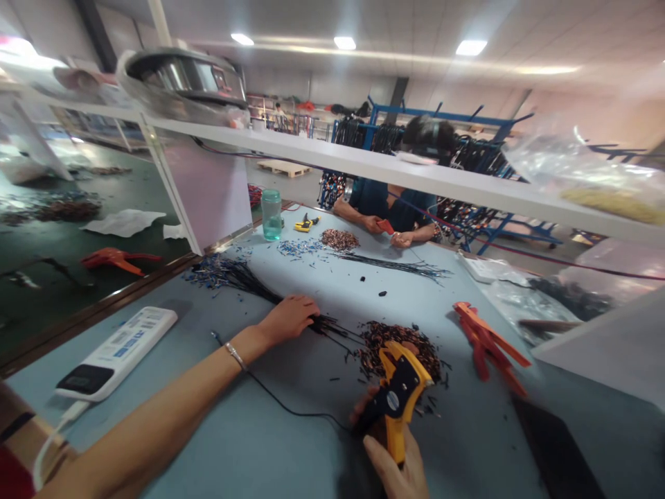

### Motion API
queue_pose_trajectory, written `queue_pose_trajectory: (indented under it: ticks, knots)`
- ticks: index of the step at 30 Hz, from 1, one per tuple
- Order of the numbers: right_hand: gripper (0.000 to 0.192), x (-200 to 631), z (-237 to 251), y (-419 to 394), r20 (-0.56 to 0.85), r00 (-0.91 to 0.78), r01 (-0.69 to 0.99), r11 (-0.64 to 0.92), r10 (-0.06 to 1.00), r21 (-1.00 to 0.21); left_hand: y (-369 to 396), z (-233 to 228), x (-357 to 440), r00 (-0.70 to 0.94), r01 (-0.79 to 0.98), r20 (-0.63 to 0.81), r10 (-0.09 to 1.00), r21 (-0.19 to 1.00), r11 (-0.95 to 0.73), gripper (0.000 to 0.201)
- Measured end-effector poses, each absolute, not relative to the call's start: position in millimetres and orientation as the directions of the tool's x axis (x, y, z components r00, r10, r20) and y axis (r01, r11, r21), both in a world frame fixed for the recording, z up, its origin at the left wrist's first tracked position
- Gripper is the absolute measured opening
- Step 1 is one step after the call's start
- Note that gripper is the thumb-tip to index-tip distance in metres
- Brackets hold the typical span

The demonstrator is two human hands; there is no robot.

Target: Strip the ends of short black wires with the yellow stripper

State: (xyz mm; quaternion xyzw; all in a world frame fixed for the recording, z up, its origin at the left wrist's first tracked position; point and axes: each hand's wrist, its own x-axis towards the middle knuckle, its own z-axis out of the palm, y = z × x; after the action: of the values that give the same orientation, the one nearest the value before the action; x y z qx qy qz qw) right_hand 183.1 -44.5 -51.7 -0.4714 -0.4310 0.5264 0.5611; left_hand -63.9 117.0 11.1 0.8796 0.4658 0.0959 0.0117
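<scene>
While the left hand (289,316) covers slender wires (255,284), grip unclear, the right hand (412,463) clasps angular pliers (401,394).

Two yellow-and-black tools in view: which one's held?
The near yellow-and-black tool, gripped in the right hand. The far yellow-and-black tool lies on the table beside the green bottle, no hand on it.

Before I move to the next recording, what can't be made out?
Head view: whether the left hand grips the wires; its back hides fingertips.
Head view: part of the right hand, behind the stripper.
Head view: print on the white device, too small.
Head view: near end of the dark slab, cut by the bottom edge.
</scene>
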Motion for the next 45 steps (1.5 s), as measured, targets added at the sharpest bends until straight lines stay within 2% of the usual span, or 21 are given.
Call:
queue_pose_trajectory:
  ticks: [9, 17, 21, 27, 31, 35, 39, 45]
  knots:
    - [0.042, 180.4, -39.5, -42.7, 0.020, 0.035, -0.207, 0.026, 0.999, -0.978, 112.1, 9.5, -27.7, 0.652, 0.705, 0.206, 0.729, 0.188, -0.684, 0.022]
    - [0.050, 180.5, -53.1, -43.2, -0.009, 0.072, -0.251, 0.010, 0.997, -0.968, 118.1, 5.3, 7.0, 0.664, 0.725, 0.180, 0.726, 0.083, -0.684, 0.018]
    - [0.051, 181.2, -58.2, -41.4, 0.005, 0.089, -0.245, 0.027, 0.996, -0.969, 119.4, 3.0, 20.7, 0.692, 0.711, 0.164, 0.703, 0.015, -0.703, 0.008]
    - [0.043, 186.6, -63.5, -40.7, 0.000, 0.125, -0.155, 0.020, 0.992, -0.988, 116.0, -0.8, 28.4, 0.742, 0.666, 0.170, 0.649, -0.067, -0.743, 0.014]
    - [0.046, 186.7, -63.9, -41.1, -0.013, 0.125, -0.176, 0.010, 0.992, -0.984, 111.6, -3.8, 24.6, 0.726, 0.683, 0.179, 0.664, -0.076, -0.727, 0.019]
    - [0.049, 182.5, -53.2, -42.0, -0.025, 0.095, -0.237, -0.002, 0.995, -0.971, 105.9, -4.0, 17.5, 0.687, 0.719, 0.187, 0.702, -0.032, -0.695, 0.022]
    - [0.051, 179.9, -40.6, -43.1, -0.036, 0.086, -0.278, -0.010, 0.996, -0.961, 96.7, 3.0, -5.4, 0.633, 0.753, 0.204, 0.747, 0.065, -0.655, 0.024]
    - [0.045, 182.0, -33.7, -46.7, -0.051, 0.079, -0.190, -0.035, 0.996, -0.981, 63.4, 22.3, -71.9, 0.570, 0.762, 0.174, 0.803, 0.254, -0.596, 0.014]
